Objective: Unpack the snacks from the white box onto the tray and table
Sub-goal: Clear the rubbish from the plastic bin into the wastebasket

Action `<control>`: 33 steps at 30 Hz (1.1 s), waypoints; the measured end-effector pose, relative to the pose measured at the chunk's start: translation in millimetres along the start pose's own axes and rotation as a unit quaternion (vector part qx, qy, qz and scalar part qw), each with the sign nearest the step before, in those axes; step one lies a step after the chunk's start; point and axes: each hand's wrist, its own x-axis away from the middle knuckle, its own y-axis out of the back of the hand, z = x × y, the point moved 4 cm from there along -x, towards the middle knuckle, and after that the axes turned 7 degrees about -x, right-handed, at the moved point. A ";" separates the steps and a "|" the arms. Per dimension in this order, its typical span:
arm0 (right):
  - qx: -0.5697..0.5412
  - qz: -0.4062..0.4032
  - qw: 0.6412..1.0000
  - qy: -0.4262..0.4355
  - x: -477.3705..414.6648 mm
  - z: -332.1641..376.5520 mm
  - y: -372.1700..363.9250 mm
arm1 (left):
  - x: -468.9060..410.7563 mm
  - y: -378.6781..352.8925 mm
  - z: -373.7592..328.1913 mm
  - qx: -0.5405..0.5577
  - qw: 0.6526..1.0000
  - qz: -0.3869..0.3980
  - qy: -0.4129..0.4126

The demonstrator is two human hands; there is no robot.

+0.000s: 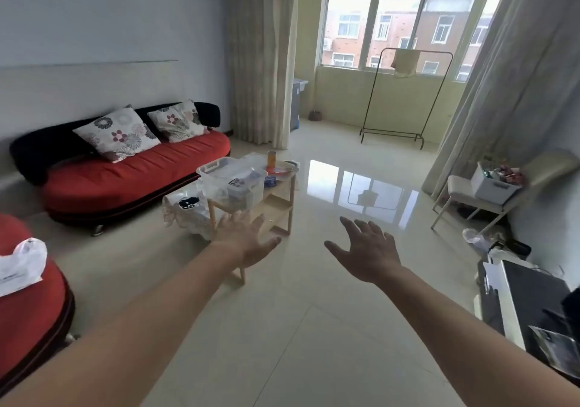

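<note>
Empty, spread: left hand [248,240], right hand [370,253] — white box [492,189] on chair [459,188], seemingly snack-filled.

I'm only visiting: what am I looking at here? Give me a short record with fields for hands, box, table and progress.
Hands: left hand and right hand both open, fingers spread, holding nothing
Box: white box on a white chair at the right, colourful packets inside
Table: wooden table beside the red sofa, clear bin on it
Progress: box not yet touched
</note>
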 end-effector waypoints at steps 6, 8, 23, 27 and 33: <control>-0.002 -0.007 1.000 -0.012 -87.9 5.0 8.0 | -94.2 10.8 30.2 0.011 1.000 0.020 -0.006; 0.000 -0.015 1.000 -0.008 -114.0 5.6 11.4 | -120.7 11.9 35.2 0.004 1.000 0.015 -0.010; -0.011 0.027 0.999 0.040 -318.8 -33.7 -35.1 | -303.2 -0.2 9.5 0.005 1.000 0.015 0.018; -0.010 0.040 0.996 0.078 -391.6 -53.4 -34.0 | -359.7 5.1 11.7 0.003 0.994 0.018 0.105; -0.003 0.051 0.989 0.138 -499.3 -65.9 -17.1 | -436.3 26.5 13.5 0.012 0.986 0.013 0.165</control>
